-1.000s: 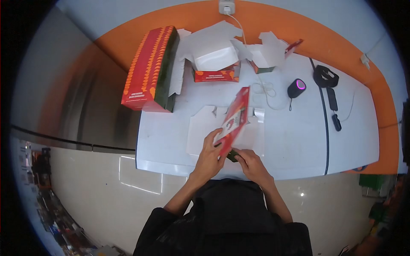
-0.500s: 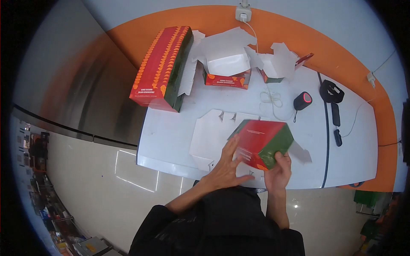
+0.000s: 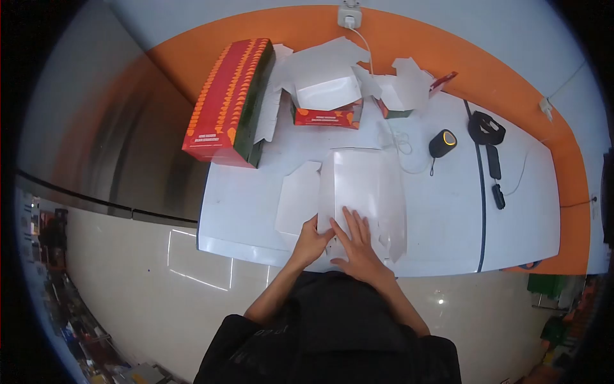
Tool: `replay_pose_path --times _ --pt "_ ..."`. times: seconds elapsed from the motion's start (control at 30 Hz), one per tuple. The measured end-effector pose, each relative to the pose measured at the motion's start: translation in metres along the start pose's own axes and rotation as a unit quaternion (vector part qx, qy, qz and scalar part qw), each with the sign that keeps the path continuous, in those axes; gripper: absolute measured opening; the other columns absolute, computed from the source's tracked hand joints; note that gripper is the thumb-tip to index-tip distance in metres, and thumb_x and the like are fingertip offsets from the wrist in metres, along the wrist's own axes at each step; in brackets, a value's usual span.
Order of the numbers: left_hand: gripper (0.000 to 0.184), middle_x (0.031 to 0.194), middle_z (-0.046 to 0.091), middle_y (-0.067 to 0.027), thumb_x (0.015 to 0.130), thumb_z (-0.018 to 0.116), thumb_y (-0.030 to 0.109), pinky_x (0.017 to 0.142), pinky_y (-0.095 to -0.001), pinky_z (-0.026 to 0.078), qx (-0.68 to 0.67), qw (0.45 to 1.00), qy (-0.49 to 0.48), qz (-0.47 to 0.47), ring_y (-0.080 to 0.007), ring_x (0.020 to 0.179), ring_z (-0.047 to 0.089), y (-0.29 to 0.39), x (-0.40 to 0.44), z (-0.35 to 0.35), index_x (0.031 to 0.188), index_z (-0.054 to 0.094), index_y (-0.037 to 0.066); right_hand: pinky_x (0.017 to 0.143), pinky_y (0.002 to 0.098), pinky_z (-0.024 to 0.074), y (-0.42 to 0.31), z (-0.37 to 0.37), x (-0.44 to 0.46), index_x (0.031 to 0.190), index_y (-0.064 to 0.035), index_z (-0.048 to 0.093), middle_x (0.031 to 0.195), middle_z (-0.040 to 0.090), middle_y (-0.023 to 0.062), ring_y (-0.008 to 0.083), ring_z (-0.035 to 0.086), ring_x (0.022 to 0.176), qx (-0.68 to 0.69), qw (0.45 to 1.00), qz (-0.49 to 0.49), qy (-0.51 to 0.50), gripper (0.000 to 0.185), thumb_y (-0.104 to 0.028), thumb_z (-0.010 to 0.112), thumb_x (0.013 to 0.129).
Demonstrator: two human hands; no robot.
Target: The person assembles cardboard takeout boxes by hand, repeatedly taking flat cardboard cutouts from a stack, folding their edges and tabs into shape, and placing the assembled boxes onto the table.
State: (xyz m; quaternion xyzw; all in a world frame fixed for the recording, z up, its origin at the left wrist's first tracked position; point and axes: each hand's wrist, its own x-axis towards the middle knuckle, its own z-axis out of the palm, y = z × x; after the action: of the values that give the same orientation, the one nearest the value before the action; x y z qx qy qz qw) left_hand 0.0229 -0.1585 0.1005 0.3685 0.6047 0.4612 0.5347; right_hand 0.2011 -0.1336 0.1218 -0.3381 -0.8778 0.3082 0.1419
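Observation:
A cardboard box (image 3: pixel 361 179) stands on the table right in front of me, its plain white inside facing up. Fingers of my left hand (image 3: pixel 311 244) pinch the box's near left edge, the thumb pointing inward. Over the near part of the box lies my right hand (image 3: pixel 359 248), fingers spread against the white card and its index tip close to my left thumb. Beneath the box, out to the left, shows a flat white carton sheet (image 3: pixel 296 201). The near corner folds are partly hidden by my hands.
Along the back stand a tall red and green box (image 3: pixel 227 102), an open white-lined box (image 3: pixel 327 93) and a smaller open box (image 3: pixel 398 96). To the right are a small round speaker (image 3: pixel 442 143), a black strap (image 3: pixel 486 128) and a white cable (image 3: pixel 403 144) on the table (image 3: pixel 441 217).
The box was held up with its red and green outside showing; now it rests on the table with its white inside up. My right hand has moved left onto it.

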Motion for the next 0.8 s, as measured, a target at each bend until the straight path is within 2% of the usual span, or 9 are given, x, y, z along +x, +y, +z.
replay_pose_path --times 0.03,0.07,0.2,0.3,0.4,0.53,0.6,0.7,0.8 --pt "0.042 0.122 0.071 -0.0163 0.095 0.067 0.003 0.099 -0.0364 0.053 0.028 0.999 -0.032 -0.003 -0.025 0.111 0.069 -0.005 0.002 -0.008 0.134 0.059 -0.007 0.127 0.062 0.0142 0.012 0.01 -0.004 0.162 -0.0094 0.035 0.17 0.018 0.024 0.0483 0.016 0.156 -0.038 0.999 0.008 0.002 0.09 -0.012 0.08 0.084" --pt "0.043 0.123 0.07 -0.0161 0.095 0.068 0.005 0.098 -0.0367 0.054 0.056 0.996 -0.066 -0.008 -0.0253 0.109 0.069 -0.01 0.004 -0.019 0.135 0.058 -0.008 0.124 0.0581 0.0266 0.023 0.018 -0.007 0.15 -0.008 0.052 0.162 0.035 0.022 0.0458 0.032 0.15 -0.079 0.994 0.007 0.072 0.071 0.006 0.067 0.082" --pt "0.056 0.146 0.056 -0.0215 0.097 0.068 0.011 0.104 -0.0405 0.052 -0.057 0.971 -0.183 -0.143 -0.031 0.124 0.064 -0.013 0.004 -0.031 0.147 0.048 -0.006 0.101 0.0423 0.0517 0.054 0.011 -0.025 0.121 -0.0006 0.07 0.134 0.06 0.0145 0.0361 0.057 0.127 0.041 0.992 0.035 0.116 0.044 0.013 0.058 0.081" --pt "0.067 0.165 0.033 -0.0203 0.099 0.067 0.014 0.115 -0.047 0.044 -0.179 0.965 -0.143 -0.124 -0.0335 0.145 0.045 -0.019 0.005 -0.033 0.157 0.037 -0.001 0.099 0.0433 0.0513 0.054 -0.003 -0.028 0.122 -0.0005 0.069 0.128 0.065 0.0165 0.0362 0.061 0.121 0.075 0.99 0.06 0.103 0.037 0.01 0.057 0.088" --pt "0.063 0.169 0.026 -0.0137 0.1 0.067 0.016 0.121 -0.0514 0.035 -0.063 0.988 -0.061 0.129 -0.0327 0.155 0.028 -0.013 0.005 -0.028 0.158 0.044 0.008 0.096 0.0413 0.0518 0.045 -0.016 -0.025 0.121 0.0003 0.068 0.116 0.07 0.0177 0.0375 0.066 0.109 0.209 0.964 0.118 0.117 0.026 0.003 0.055 0.099" --pt "0.04 0.162 0.04 -0.0133 0.098 0.069 0.015 0.123 -0.0543 0.031 0.299 0.878 -0.101 0.359 -0.0374 0.153 0.03 0.012 0.008 -0.02 0.138 0.063 0.009 0.091 0.0377 0.0526 0.045 -0.029 -0.015 0.12 0.0007 0.068 0.106 0.073 0.0175 0.0321 0.07 0.1 0.251 0.954 0.151 0.059 0.021 -0.011 0.059 0.105" --pt "0.03 0.152 0.052 -0.016 0.094 0.072 0.009 0.123 -0.0553 0.032 0.324 0.845 -0.147 0.399 -0.0396 0.149 0.038 0.023 0.015 -0.011 0.123 0.069 0.006 0.087 0.0366 0.0532 0.045 -0.025 -0.011 0.12 0.0007 0.069 0.104 0.074 0.0167 0.0269 0.07 0.097 0.283 0.943 0.155 0.083 0.023 -0.015 0.062 0.105" --pt "0.025 0.128 0.067 -0.0112 0.087 0.078 0.004 0.12 -0.0585 0.035 0.296 0.82 -0.057 0.486 -0.0388 0.138 0.051 0.006 0.035 -0.004 0.11 0.069 0.006 0.081 0.0358 0.0538 0.045 -0.025 -0.01 0.119 0.0005 0.071 0.104 0.076 0.0152 0.0205 0.068 0.094 0.305 0.926 0.204 0.092 0.024 -0.018 0.064 0.104" --pt "0.027 0.113 0.071 -0.0063 0.081 0.084 0.006 0.118 -0.0615 0.036 0.095 0.878 0.11 0.456 -0.0373 0.129 0.058 -0.004 0.039 0.013 0.104 0.07 0.007 0.079 0.03 0.0522 0.042 -0.031 -0.012 0.121 0.002 0.071 0.1 0.075 0.0088 0.0124 0.065 0.086 0.323 0.917 0.221 0.075 0.025 -0.016 0.067 0.104"
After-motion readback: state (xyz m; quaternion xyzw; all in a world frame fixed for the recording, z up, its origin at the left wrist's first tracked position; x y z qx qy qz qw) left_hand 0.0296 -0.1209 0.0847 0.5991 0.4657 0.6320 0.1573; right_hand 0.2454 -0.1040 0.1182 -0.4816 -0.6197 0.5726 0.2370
